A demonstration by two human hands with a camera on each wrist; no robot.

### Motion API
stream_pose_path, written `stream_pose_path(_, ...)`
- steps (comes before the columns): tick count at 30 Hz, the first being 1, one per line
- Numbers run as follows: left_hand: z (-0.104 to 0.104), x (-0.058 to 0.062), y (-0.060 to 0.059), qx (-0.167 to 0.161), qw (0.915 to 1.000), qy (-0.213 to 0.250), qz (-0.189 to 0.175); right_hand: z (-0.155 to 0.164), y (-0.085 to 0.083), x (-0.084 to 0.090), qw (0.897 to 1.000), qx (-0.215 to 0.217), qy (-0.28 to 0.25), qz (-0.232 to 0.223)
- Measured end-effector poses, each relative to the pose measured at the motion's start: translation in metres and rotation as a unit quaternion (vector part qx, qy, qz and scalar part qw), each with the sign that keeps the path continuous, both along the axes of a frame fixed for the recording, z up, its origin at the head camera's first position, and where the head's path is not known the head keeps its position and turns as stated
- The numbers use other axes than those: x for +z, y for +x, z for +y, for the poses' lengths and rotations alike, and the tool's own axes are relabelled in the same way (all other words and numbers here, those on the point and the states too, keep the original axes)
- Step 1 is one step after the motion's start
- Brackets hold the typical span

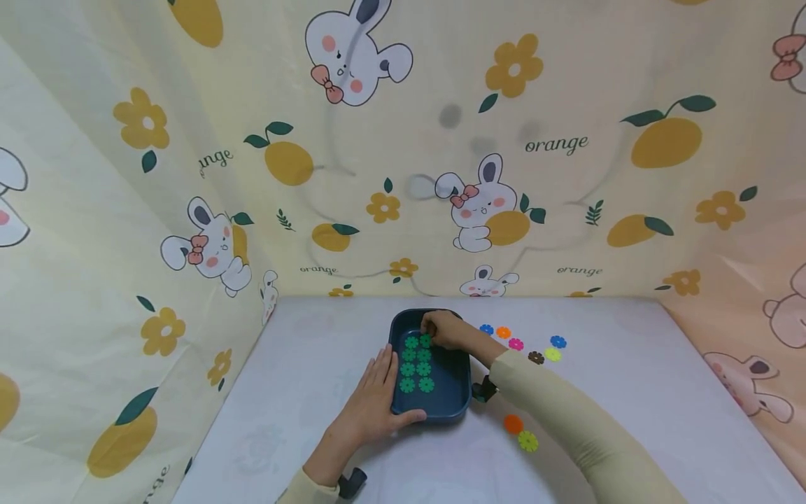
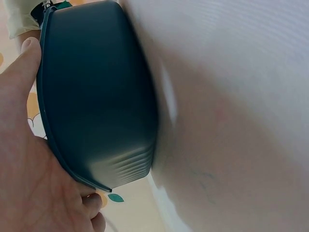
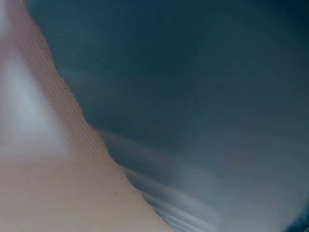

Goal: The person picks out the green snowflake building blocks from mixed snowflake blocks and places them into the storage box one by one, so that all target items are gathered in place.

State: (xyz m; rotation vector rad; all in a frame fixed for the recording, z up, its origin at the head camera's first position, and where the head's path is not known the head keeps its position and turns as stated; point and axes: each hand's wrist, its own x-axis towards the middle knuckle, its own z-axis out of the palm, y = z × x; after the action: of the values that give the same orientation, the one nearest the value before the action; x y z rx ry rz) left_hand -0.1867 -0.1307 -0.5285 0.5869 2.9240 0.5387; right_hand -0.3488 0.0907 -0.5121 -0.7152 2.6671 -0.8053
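Observation:
A dark blue tray (image 1: 448,399) stands on the white table, with green flower-shaped pieces (image 1: 425,368) in two columns inside it. My left hand (image 1: 370,400) rests against the tray's near left corner, fingers straight along the left side and thumb along the near rim. In the left wrist view the thumb (image 2: 30,60) touches the rim beside the tray's outer wall (image 2: 96,87). My right hand (image 1: 446,330) reaches over the tray's far right part, its curled fingertips pinching the farthest green piece (image 1: 425,341) of the right column. The right wrist view shows the tray wall (image 3: 193,96), blurred.
Right of the tray lie loose flower pieces: blue (image 1: 558,341), yellow (image 1: 553,355), brown (image 1: 536,358), pink (image 1: 516,344) and orange (image 1: 504,332). Nearer me are an orange disc (image 1: 513,424) and a yellow-green flower piece (image 1: 528,441). A printed curtain (image 1: 415,231) hangs behind the table.

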Motion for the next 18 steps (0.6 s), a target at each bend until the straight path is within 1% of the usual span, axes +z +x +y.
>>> stream_pose_path(2,0.000,0.001,0.000,-0.001,1.0000,0.001,0.001,0.000,-0.001,-0.001,1.000,-0.004,0.000,-0.004)
stream_pose_path(6,0.000,0.001,-0.001,-0.002,1.0000,0.002,-0.001,0.000,-0.001,-0.004,1.000,-0.006,0.011,0.003)
stream_pose_path(12,-0.001,-0.003,-0.004,0.000,1.0000,-0.001,-0.010,0.001,-0.001,-0.007,0.999,0.006,0.029,0.024)
stream_pose_path(15,-0.002,-0.004,-0.005,0.001,0.9999,0.001,-0.010,0.005,0.001,-0.002,0.998,0.022,0.016,0.049)
stream_pose_path(18,-0.002,-0.004,-0.005,0.003,0.9999,-0.008,-0.005,0.012,0.002,0.007,0.996,0.043,-0.022,0.076)
